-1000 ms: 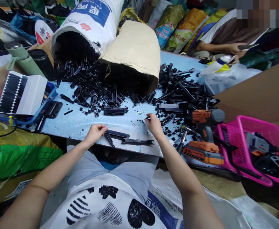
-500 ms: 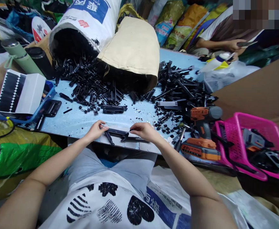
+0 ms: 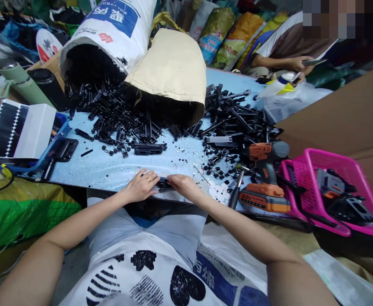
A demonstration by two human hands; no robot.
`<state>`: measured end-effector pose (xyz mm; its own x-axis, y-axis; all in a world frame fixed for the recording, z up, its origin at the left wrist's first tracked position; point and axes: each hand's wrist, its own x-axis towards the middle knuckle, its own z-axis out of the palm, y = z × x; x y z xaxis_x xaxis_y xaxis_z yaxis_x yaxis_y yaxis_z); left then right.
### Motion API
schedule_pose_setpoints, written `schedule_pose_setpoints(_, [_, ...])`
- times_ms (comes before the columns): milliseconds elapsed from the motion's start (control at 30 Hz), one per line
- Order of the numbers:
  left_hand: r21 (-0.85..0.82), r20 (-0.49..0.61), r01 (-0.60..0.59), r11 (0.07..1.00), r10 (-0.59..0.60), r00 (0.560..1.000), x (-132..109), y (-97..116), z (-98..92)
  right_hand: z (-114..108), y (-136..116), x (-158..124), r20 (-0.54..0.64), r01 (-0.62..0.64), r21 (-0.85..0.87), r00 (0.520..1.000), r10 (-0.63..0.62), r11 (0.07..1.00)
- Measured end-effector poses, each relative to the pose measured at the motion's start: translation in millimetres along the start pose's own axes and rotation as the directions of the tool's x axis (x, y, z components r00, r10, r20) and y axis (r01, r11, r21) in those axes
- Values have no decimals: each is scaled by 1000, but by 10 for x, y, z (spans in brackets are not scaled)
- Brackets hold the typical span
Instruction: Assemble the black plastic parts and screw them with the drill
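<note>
At the table's near edge my left hand point(image 3: 142, 186), with a ring on one finger, lies over the left end of a long black plastic part point(image 3: 163, 181), its fingers closed on it. My right hand point(image 3: 184, 185) pinches the same part from the right, fingertips close to the left ones. Most of the part is covered by my hands. To the right of my right hand a thin metal rod point(image 3: 202, 175) lies on the blue tabletop point(image 3: 110, 170). Beyond my hands sits a stack of black plastic parts point(image 3: 148, 148).
Heaps of black parts point(image 3: 119, 114) spill from a white sack point(image 3: 106, 42) and a beige sack point(image 3: 173, 63). An orange cordless drill point(image 3: 264, 178), a hammer point(image 3: 236, 189) and a pink basket point(image 3: 348, 170) stand right. A blue tray point(image 3: 62, 127) is left. A co-worker's hand point(image 3: 298, 63) shows behind.
My left hand has turned palm down over the part, and both hands have come closer together. The smaller black piece beside it is no longer visible. The whole view has shifted slightly.
</note>
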<state>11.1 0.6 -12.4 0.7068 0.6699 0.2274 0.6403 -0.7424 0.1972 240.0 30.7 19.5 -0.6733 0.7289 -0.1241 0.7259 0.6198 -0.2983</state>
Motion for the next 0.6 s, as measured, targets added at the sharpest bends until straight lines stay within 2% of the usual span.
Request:
schedule_pose_setpoints(67, [45, 39, -39, 998, 38, 999, 37, -25, 40, 164, 128, -144, -126, 80, 12, 989, -78, 997])
schedule_pose_setpoints(100, [67, 56, -38, 997, 34, 998, 68, -37, 53, 236, 192, -205, -173, 81, -24, 981, -84, 996])
schedule_pose_setpoints(200, [119, 107, 29, 992, -42, 993, 206, -58, 39, 355, 343, -306, -287, -50, -173, 958, -2, 984])
schedule_pose_setpoints(267, [122, 127, 89, 988, -105, 986, 292, -41, -30, 305, 369, -326, -357, -90, -213, 934, 8, 973])
schedule_pose_setpoints(333, [68, 77, 121, 990, -126, 989, 316, 23, -152, 136, 309, -353, -398, 10, -182, 914, -83, 983])
schedule_pose_setpoints(400, [-85, -63, 64, 994, -70, 996, 260, 150, -315, -109, 168, -408, -421, 239, -38, 877, -232, 970])
schedule_pose_setpoints(433, [-191, -154, -2, 982, -28, 988, 209, 235, -403, -232, 76, -444, -435, 372, 76, 847, -305, 925])
schedule_pose_setpoints(500, [-411, -308, -141, 901, 8, 951, 91, 430, -565, -414, -126, -510, -483, 562, 313, 788, -382, 766])
schedule_pose_setpoints(533, [-499, -359, -179, 848, -14, 933, 37, 530, -629, -452, -232, -532, -509, 609, 411, 771, -383, 679])
schedule_pose_setpoints(600, [-626, -410, -207, 752, -91, 907, -37, 715, -703, -399, -456, -533, -549, 634, 565, 767, -333, 529])
